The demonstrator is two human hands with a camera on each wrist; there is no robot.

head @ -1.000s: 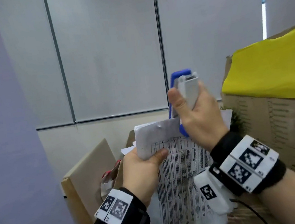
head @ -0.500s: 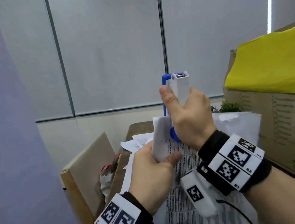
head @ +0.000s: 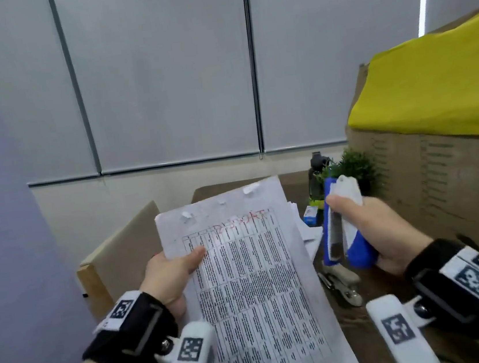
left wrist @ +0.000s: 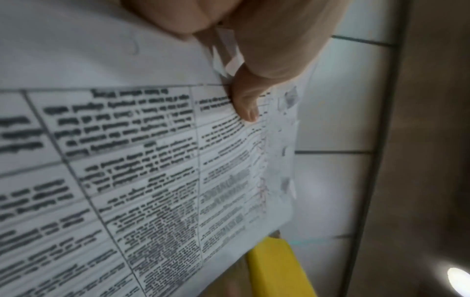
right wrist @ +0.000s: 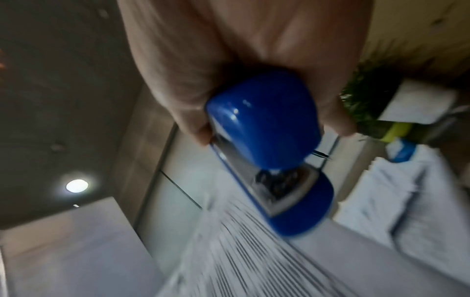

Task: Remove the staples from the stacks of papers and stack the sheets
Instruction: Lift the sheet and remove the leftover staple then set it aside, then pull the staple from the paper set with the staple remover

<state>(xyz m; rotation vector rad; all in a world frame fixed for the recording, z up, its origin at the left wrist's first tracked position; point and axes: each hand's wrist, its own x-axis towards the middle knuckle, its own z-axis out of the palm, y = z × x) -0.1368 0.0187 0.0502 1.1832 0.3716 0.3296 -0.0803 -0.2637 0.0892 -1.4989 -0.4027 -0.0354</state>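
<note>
My left hand point(head: 173, 268) pinches a stack of printed sheets point(head: 243, 271) by its left edge, thumb on top, holding it up flat toward me. The top margin is torn and pocked with holes. The left wrist view shows the thumb point(left wrist: 244, 100) pressing the printed sheets point(left wrist: 152, 170). My right hand point(head: 371, 231) grips a blue and white stapler point(head: 340, 226) upright, to the right of the sheets and apart from them. In the right wrist view the blue stapler point(right wrist: 267, 144) fills the centre, fingers curled round it.
A second beige stapler point(head: 341, 283) lies on the brown table point(head: 371, 331) below my right hand. More loose papers point(head: 308, 233) lie behind. A small green plant point(head: 354, 167), a dark bottle point(head: 317, 171) and a large cardboard box point(head: 444, 186) with yellow cover stand at the right.
My right hand pulled the stapler off the top edge of the sheets and moved right and down. The left hand unfolded the stack so it faces me flat.
</note>
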